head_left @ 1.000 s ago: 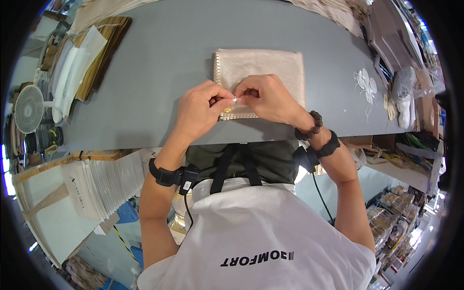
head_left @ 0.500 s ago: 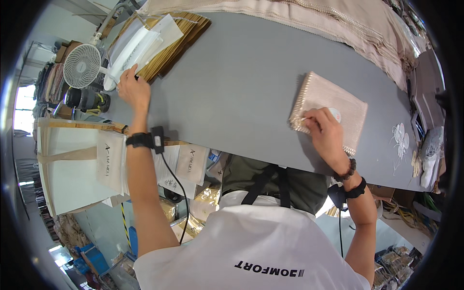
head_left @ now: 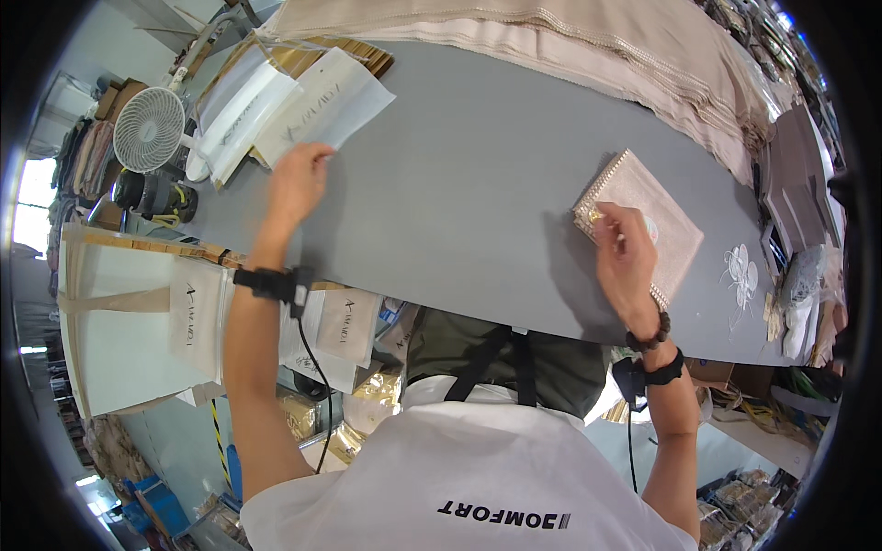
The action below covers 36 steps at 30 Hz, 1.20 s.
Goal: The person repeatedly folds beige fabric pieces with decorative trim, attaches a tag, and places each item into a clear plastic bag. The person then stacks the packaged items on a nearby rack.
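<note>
My left hand [head_left: 301,184] pinches the lower edge of a frosted plastic bag [head_left: 344,96] with dark print. The bag lies tilted over a stack of white and brown packaging sleeves [head_left: 241,124] at the far left of the table. On the right, a folded beige-pink cloth [head_left: 675,230] with a pale stitched border is turned cornerwise to me. My right hand [head_left: 629,257] is closed at its left border, fingers curled over the edge. A small round label on the cloth is partly hidden by the hand.
A large beige cloth [head_left: 551,28] is spread along the table's far edge. A white fan [head_left: 150,129] stands at the left. White tags with strings [head_left: 740,271] lie at the right, near grey boxes [head_left: 799,174]. Printed bags [head_left: 349,321] hang below the near edge.
My left hand has moved right, drawing the frosted bag out across the stack. The folded cloth has turned and shifted slightly right with my right hand at its border.
</note>
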Motion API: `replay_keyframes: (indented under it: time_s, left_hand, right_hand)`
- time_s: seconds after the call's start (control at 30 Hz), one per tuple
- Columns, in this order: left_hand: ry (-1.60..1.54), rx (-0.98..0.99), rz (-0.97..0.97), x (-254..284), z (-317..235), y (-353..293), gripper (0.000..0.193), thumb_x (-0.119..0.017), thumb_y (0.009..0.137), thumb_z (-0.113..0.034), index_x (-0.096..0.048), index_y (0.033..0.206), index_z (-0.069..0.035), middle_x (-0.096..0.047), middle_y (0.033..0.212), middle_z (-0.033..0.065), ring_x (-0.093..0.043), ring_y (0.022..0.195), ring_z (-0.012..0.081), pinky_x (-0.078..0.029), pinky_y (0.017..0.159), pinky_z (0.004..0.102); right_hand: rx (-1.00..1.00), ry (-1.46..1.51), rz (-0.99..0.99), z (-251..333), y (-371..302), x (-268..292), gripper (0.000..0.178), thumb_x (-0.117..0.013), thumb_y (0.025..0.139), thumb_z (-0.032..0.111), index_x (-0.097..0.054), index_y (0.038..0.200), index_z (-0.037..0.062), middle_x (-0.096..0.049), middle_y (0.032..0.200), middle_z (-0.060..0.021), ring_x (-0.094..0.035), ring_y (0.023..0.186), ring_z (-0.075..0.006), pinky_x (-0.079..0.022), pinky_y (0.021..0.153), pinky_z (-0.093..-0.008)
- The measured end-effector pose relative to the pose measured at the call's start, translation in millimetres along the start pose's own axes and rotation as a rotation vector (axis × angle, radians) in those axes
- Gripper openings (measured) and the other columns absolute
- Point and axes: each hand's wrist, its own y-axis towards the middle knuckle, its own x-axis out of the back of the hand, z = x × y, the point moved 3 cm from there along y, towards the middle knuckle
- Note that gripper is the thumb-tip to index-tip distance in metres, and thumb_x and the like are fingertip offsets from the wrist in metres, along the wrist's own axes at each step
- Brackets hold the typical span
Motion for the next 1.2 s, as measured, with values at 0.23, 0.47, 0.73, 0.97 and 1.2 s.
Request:
replay_keyframes:
  time_s: [0.23,0.47,0.73,0.97,1.2]
  left_hand:
    - [-0.215,-0.108,0.117,-27,-131,-50,0.021,-0.073,0.086,0.001,-0.071,0.107,-0.005,-0.075,0.089,0.0109,-0.075,0.078,0.0242,-0.06,0.073,0.0337]
    - [-0.33,0.002,0.212,-35,-151,-60,0.031,-0.073,0.083,0.004,-0.065,0.111,-0.007,-0.073,0.083,0.0084,-0.076,0.078,0.0219,-0.06,0.072,0.0326]
    - [-0.15,-0.13,0.119,-27,-103,-39,0.02,-0.069,0.078,0.006,-0.07,0.096,-0.003,-0.069,0.087,0.0107,-0.066,0.073,0.0235,-0.055,0.07,0.0346]
    - [-0.034,-0.152,0.091,-25,-97,-48,0.014,-0.07,0.078,0.0,-0.068,0.091,-0.004,-0.066,0.082,0.0111,-0.066,0.073,0.0311,-0.053,0.067,0.043]
    - [-0.152,-0.074,0.17,-55,-188,-55,0.03,-0.068,0.083,-0.009,-0.068,0.114,-0.011,-0.064,0.075,0.0121,-0.065,0.067,0.0339,-0.054,0.067,0.0455]
  right_hand:
    - [0.371,0.061,0.15,55,16,-69,0.024,-0.072,0.087,0.002,-0.071,0.111,0.0068,-0.07,0.107,-0.0106,-0.067,0.098,-0.0327,-0.057,0.083,-0.041]
    - [0.486,0.04,0.323,72,26,-154,0.014,-0.072,0.087,0.014,-0.072,0.099,0.0075,-0.066,0.101,-0.005,-0.062,0.098,-0.0266,-0.047,0.091,-0.04]
    - [0.552,-0.255,0.344,51,37,-104,0.009,-0.072,0.078,0.014,-0.069,0.086,0.0101,-0.063,0.094,-0.0039,-0.063,0.096,-0.0223,-0.045,0.086,-0.0391]
    - [0.743,-0.337,0.407,-17,61,26,0.023,-0.073,0.09,0.014,-0.072,0.112,0.0087,-0.071,0.122,-0.0052,-0.066,0.111,-0.0266,-0.051,0.103,-0.0451]
    - [0.834,-0.415,0.828,-90,68,15,0.052,-0.048,0.109,0.036,-0.048,0.157,0.0162,-0.042,0.166,-0.0076,-0.037,0.154,-0.0293,-0.022,0.132,-0.0489]
